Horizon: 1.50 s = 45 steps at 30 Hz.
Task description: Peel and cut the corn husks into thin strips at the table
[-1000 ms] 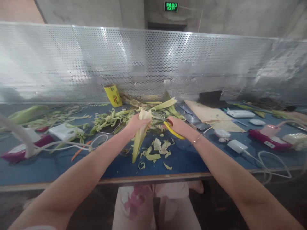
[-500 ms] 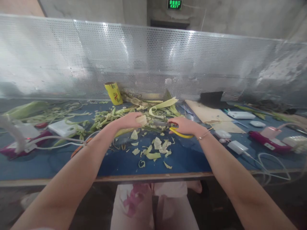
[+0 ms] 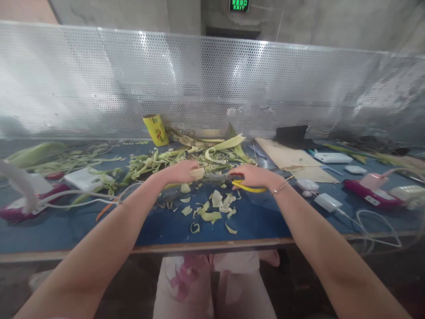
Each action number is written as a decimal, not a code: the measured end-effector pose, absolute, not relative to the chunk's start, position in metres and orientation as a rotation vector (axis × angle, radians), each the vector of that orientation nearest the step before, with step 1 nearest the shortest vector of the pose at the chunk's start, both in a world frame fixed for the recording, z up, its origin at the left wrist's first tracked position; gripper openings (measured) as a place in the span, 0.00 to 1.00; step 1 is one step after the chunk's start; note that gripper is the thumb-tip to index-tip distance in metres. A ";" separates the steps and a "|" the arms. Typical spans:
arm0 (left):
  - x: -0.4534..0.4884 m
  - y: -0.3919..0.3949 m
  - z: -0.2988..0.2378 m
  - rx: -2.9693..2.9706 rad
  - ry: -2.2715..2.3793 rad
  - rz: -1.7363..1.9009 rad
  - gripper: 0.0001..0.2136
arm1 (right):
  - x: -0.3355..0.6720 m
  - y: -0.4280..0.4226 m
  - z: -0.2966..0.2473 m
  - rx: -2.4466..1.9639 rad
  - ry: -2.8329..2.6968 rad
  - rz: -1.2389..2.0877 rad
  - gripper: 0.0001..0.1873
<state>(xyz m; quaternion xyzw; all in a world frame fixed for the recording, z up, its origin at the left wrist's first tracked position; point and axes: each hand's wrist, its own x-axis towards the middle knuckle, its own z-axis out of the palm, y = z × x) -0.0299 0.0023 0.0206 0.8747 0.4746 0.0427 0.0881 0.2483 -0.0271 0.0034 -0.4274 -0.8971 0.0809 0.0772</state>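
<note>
I have the left hand point(image 3: 181, 172) closed around a pale strip of husk point(image 3: 198, 173), whose cut end pokes out past the fingers toward the right hand point(image 3: 254, 175). The right hand is wrapped through the yellow handles of the scissors point(image 3: 244, 186). The dark blades run straight across to the left hand and their tips meet the husk end. I cannot tell from here whether the blades are parted or closed. A thin bracelet point(image 3: 280, 188) sits on the right wrist.

Just nearer to me than both hands, pale cut scraps point(image 3: 212, 206) lie scattered on the blue desk point(image 3: 259, 223). Just beyond the hands is a heap of green leaves and stalks point(image 3: 159, 160), and further back, past the left hand, a yellow cup point(image 3: 155, 130) leans against the perforated metal screen point(image 3: 99, 84). Out past the right wrist a white charger point(image 3: 327, 203) with its cable rests on the desk.
</note>
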 end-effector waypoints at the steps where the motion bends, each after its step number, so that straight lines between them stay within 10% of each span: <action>1: -0.029 0.001 0.021 2.603 1.409 0.130 0.16 | 0.247 -0.028 0.004 -1.275 -2.682 0.245 0.28; 33: -0.017 -0.008 0.025 2.850 1.146 0.173 0.02 | 0.244 -0.036 0.011 -1.327 -2.645 0.162 0.27; 45: -0.025 0.000 0.024 2.976 1.197 0.194 0.12 | 0.246 -0.035 0.012 -1.384 -2.649 0.178 0.27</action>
